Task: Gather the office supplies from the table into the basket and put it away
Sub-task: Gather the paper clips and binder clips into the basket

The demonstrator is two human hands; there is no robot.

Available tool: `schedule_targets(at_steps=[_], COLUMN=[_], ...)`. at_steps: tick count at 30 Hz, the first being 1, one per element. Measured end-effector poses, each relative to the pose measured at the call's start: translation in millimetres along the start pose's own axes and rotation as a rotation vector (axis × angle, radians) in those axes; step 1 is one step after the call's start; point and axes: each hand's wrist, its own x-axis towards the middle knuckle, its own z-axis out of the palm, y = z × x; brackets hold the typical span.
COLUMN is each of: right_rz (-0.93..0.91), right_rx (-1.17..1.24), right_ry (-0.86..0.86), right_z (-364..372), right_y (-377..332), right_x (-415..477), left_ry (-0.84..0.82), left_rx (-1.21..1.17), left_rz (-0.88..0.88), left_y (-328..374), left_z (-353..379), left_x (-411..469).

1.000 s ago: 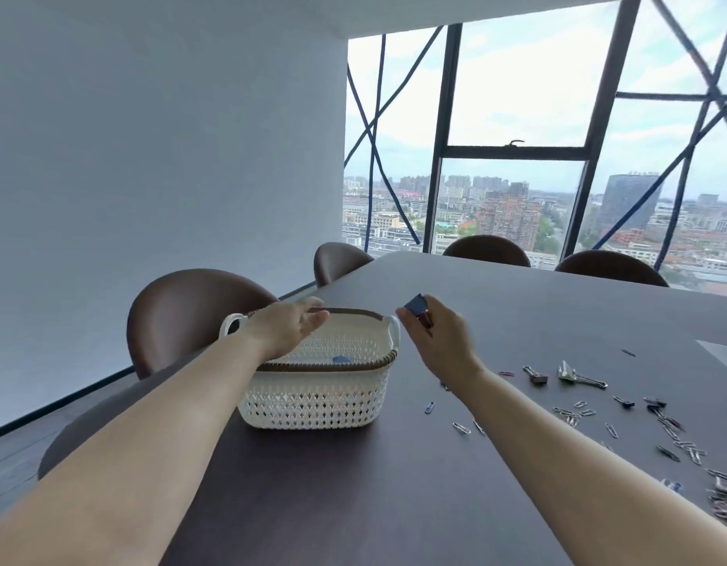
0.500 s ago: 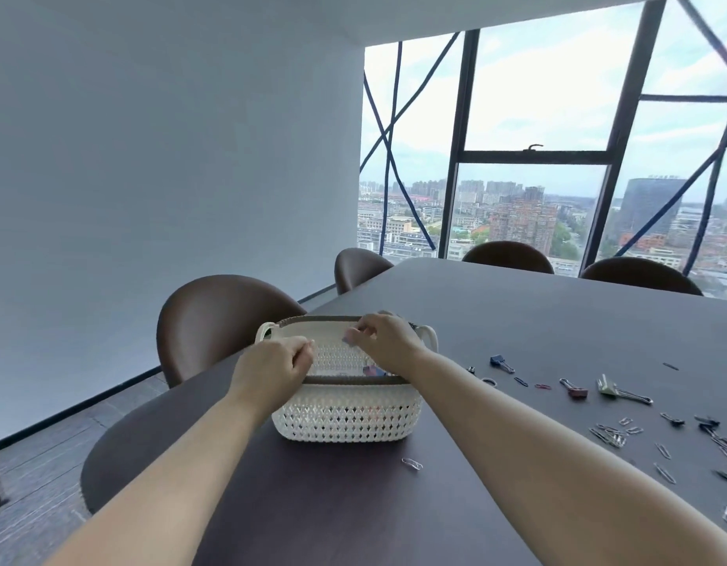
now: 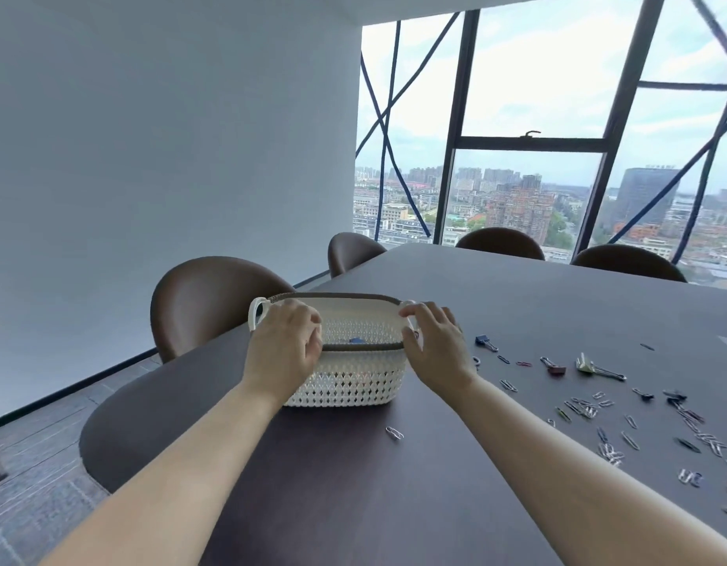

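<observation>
White lattice basket (image 3: 345, 381) w/ brown rim stands on dark desk (image 3: 353, 504), near its left edge. Left hand (image 3: 284, 345) curls over basket's near-left rim, grasping it; right hand (image 3: 433, 341) grips the right end by the handle, fingers bent over the rim. Blue item (image 3: 355, 341) lies inside basket. Blue binder clip (image 3: 485, 343) just right of right hand; further binder clips & scattered paper clips (image 3: 586, 408) spread across desk to the right. One paper clip (image 3: 394, 433) lies alone, in front of basket.
</observation>
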Motion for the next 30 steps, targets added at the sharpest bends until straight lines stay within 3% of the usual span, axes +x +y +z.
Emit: schedule_targets(at_steps=[2,4,6,8,10,15,20,22,26,30], right_rz=[0.056,0.12,0.171,0.222,0.278,0.431,0.628,0.642,0.669,0.744], right_rx=[-0.04,-0.081,-0.126,-0.164,-0.189,-0.283,-0.415,-0.414,-0.38,-0.399], right_ry=[-0.027,-0.083,-0.132,-0.15,-0.147,-0.184,-0.555,-0.624,-0.554,-0.498], right_z=[-11,-21,-32,-46,-63,-104,-130,-128,-118,-110], right_y=[23,48,71,90,107,149,181,187,206,235], right_x=[-18,-37,-56,-74,-90,-129,-160,-166,-150,-118], left_ry=[0.001,-0.197,-0.517,-0.89,-1.007,-1.041,-1.019,-1.053,-1.047,-0.948], left_rx=[0.016,0.032,0.006,-0.015,0.003,0.004,0.006,0.009,-0.032,0.029], left_rz=[0.228,0.432,0.378,0.176,0.114,0.048,-0.021,0.021,0.122,0.059], left_y=[28,62,85,94,101,135,175,192,215,208], left_z=[8,23,45,62,77,114,151,164,184,202], left_x=[-17,-36,-50,-55,-54,-33,-11,-6,2,17])
